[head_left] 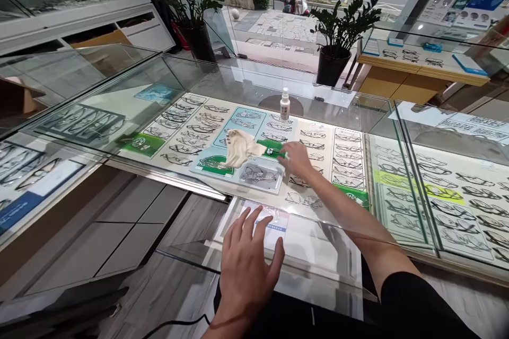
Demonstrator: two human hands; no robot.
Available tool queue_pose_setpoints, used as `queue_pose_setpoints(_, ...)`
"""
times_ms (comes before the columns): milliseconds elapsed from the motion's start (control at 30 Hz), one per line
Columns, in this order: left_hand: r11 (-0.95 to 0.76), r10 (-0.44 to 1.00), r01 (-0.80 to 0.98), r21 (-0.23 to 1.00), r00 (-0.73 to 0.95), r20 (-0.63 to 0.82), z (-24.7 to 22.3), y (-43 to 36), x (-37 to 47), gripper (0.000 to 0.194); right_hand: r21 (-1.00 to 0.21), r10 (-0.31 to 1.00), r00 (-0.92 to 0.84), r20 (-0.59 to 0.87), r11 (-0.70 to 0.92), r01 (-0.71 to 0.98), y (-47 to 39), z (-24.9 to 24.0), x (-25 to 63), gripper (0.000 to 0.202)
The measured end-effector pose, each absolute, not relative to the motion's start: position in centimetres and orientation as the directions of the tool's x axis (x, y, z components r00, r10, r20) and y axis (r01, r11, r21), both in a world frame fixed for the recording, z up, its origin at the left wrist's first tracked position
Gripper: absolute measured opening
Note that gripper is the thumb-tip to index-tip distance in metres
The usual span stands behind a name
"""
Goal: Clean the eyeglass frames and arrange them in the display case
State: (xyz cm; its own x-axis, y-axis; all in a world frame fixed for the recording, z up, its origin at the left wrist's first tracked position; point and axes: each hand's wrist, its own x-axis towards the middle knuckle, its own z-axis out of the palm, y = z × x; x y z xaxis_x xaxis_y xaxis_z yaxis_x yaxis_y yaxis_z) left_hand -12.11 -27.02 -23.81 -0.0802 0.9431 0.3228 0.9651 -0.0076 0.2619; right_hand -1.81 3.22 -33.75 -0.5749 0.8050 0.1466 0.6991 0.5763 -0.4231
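My left hand (249, 262) hovers with spread fingers above the near edge of the glass counter, holding nothing. Farther forward, my right hand (295, 160) is over the glass top, its fingers closed around something small and whitish that I cannot make out. A crumpled cream cloth (238, 149) lies on the glass just left of my right hand. Behind them a small white spray bottle (284, 105) stands upright. Beneath the glass, rows of eyeglasses (202, 128) rest in the display case, with green and blue cards among them.
Potted plants (334, 58) stand beyond the counter by the window. More glass cases holding eyeglasses (449, 198) extend to the right and left. A pull-out shelf (318, 270) with a paper is below my left hand. A black cable (175, 323) runs at the bottom.
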Motion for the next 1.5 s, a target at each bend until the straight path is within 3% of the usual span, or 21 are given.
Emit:
queue_pose_setpoints(100, 0.000, 0.941, 0.963, 0.268, -0.091, 0.327, -23.7, -27.1, -12.0, 0.036, -0.449, 0.693, -0.709, 0.128, 0.678, 0.582, -0.1, -33.9, -5.4, 0.029)
queue_pose_setpoints(200, 0.004, 0.942, 0.959, 0.282, -0.098, 0.321, -23.5, -27.1, -11.9, 0.036, -0.401, 0.666, -0.744, 0.061, 0.698, 0.593, -2.1, -34.5, -7.8, 0.027)
queue_pose_setpoints(367, 0.008, 0.942, 0.952, 0.307, -0.111, 0.318, -23.5, -27.3, -11.9, 0.037, -0.334, 0.691, -0.723, -0.007, 0.680, 0.653, -3.1, -35.2, -9.1, 0.019)
queue_pose_setpoints(667, 0.034, 0.921, 0.921, 0.389, -0.179, 0.345, -24.5, -27.6, -11.5, 0.037, -0.322, 0.728, -0.684, 0.042, 0.659, 0.680, -3.3, -36.0, -9.5, 0.024)
queue_pose_setpoints(900, 0.030, 0.917, 0.905, 0.425, -0.194, 0.348, -24.6, -27.5, -11.5, 0.034, -0.323, 0.784, -0.604, 0.145, 0.614, 0.720, 1.2, -36.8, -9.9, 0.023)
queue_pose_setpoints(1200, 0.026, 0.926, 0.927, 0.375, -0.164, 0.340, -24.5, -27.4, -11.6, 0.037, -0.300, 0.816, -0.578, 0.018, 0.556, 0.775, 5.0, -37.1, -10.9, 0.022)
queue_pose_setpoints(1500, 0.013, 0.944, 0.943, 0.331, -0.121, 0.308, -23.5, -26.9, -12.0, 0.033, -0.297, 0.739, -0.669, 0.078, 0.658, 0.692, 4.2, -36.5, -10.3, 0.027)
